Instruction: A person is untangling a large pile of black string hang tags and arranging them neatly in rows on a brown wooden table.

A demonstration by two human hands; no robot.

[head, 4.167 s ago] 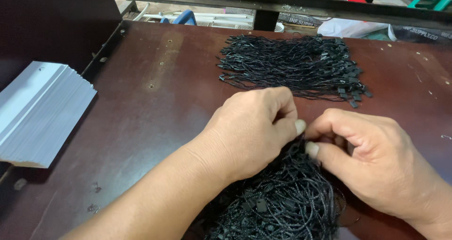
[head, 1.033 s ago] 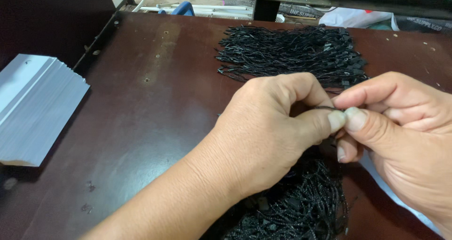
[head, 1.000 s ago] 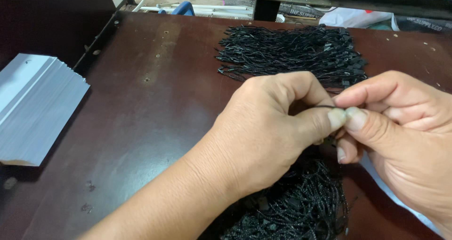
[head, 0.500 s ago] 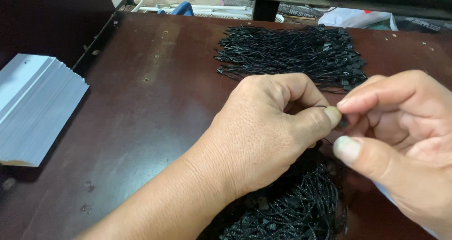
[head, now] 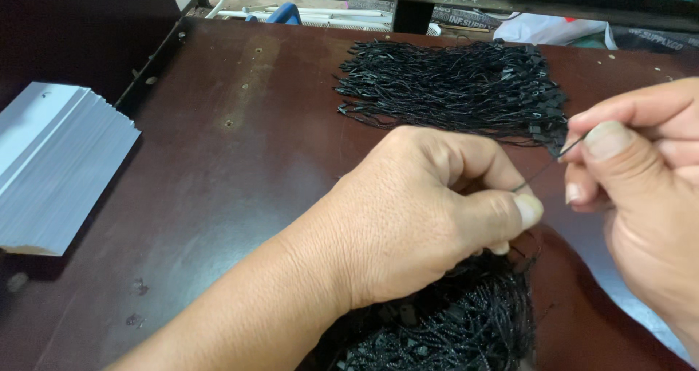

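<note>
Brown table (head: 240, 160): left hand (head: 415, 218) and half-cropped right hand (head: 641, 196) each pinch one black cord (head: 542, 168), hiding its ends

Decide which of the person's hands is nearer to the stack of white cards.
Left. The left hand sits mid-table, right of the white cards; the right hand is farther right.

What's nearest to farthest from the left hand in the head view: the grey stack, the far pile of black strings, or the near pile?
From the left hand:
1. Near pile of black strings, right beneath it.
2. Far pile of black strings, across the table.
3. Grey stack, at the left edge.
</note>
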